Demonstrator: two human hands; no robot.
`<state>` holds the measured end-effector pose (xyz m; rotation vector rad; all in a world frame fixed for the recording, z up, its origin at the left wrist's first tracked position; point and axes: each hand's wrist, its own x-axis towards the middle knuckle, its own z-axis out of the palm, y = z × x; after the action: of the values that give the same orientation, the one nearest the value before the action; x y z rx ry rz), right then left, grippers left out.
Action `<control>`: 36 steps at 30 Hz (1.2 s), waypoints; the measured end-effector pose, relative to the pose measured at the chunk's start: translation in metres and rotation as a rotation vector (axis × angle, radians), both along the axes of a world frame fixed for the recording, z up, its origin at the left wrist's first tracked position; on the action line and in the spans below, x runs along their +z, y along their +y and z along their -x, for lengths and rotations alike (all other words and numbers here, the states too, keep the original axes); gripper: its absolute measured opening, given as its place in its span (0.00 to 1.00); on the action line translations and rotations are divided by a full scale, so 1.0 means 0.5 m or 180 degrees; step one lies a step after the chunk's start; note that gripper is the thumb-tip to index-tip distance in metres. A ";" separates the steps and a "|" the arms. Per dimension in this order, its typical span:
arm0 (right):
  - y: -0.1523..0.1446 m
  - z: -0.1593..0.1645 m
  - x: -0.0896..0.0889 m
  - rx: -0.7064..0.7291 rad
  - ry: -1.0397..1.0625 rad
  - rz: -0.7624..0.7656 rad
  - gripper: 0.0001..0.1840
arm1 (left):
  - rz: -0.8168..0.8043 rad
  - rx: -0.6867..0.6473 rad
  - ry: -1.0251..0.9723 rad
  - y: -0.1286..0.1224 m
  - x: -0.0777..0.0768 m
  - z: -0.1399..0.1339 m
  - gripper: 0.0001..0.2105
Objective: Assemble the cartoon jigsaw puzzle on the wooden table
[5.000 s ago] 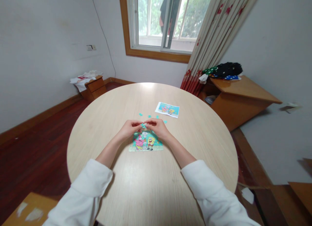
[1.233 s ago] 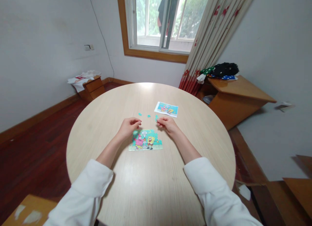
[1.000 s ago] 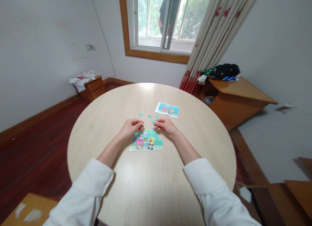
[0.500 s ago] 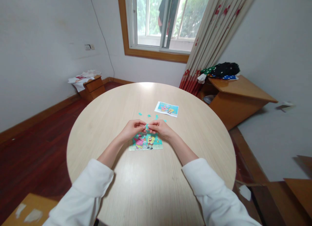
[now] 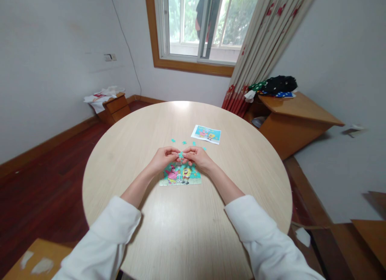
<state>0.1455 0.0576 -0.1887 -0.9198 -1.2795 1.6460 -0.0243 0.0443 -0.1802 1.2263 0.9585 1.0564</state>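
Between the fingertips of my left hand point(image 5: 165, 157) and my right hand point(image 5: 197, 156) is a small teal jigsaw puzzle piece point(image 5: 181, 155). Both hands pinch it just above the far edge of a partly assembled jigsaw puzzle point(image 5: 180, 177). The puzzle shows a pink and a yellow cartoon figure on a teal ground, and my fingers hide part of its upper edge. Beyond the hands lie several loose teal pieces, among them one puzzle piece point(image 5: 184, 143) straight ahead. A printed reference picture point(image 5: 206, 134) with similar figures lies farther back to the right.
Everything rests on a round, light wood table point(image 5: 181, 227). A tilted wooden cabinet point(image 5: 298, 115) with clothes point(image 5: 279, 86) on top stands past its right edge. At the back left is a small drawer unit point(image 5: 116, 107). A cardboard-coloured box point(image 5: 36, 260) sits at the lower left.
The teal piece between my fingertips has turned slightly and shows more of its face. My hands have stayed in nearly the same place.
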 end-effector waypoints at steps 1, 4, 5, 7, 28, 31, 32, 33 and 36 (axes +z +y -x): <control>-0.001 0.000 0.001 0.0005 0.0014 -0.0002 0.18 | 0.0015 -0.0016 -0.0057 0.000 0.000 0.000 0.12; -0.002 -0.002 0.003 0.0070 0.0024 -0.0015 0.18 | 0.0138 -0.0148 -0.0194 -0.003 0.003 0.002 0.13; -0.002 -0.002 0.003 0.0094 0.0022 -0.0015 0.18 | 0.0183 -0.0198 -0.0208 -0.004 0.004 0.002 0.14; -0.001 -0.002 0.003 0.0127 0.0014 -0.0002 0.18 | 0.0252 -0.0265 -0.0196 -0.004 0.007 0.004 0.14; 0.058 -0.077 -0.033 -0.1854 -0.1489 -0.1598 0.10 | -0.0037 0.1236 0.0114 0.041 0.004 0.075 0.18; 0.074 -0.112 -0.053 -0.2124 -0.2182 -0.2104 0.10 | 0.0003 0.1467 0.0054 0.054 -0.004 0.095 0.17; 0.076 -0.116 -0.058 -0.2076 -0.2385 -0.2212 0.11 | 0.0008 0.1469 0.0021 0.056 -0.007 0.097 0.17; 0.076 -0.116 -0.061 -0.1984 -0.2574 -0.2298 0.12 | 0.0006 0.1448 -0.0021 0.057 -0.009 0.097 0.17; 0.069 -0.099 -0.064 -0.1657 -0.3041 -0.2441 0.14 | 0.0001 0.1355 -0.0196 0.055 -0.014 0.092 0.15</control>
<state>0.1948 0.0918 -0.2206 -1.4058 -1.8574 0.1807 -0.0702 0.0720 -0.1869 1.0035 1.2022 1.4162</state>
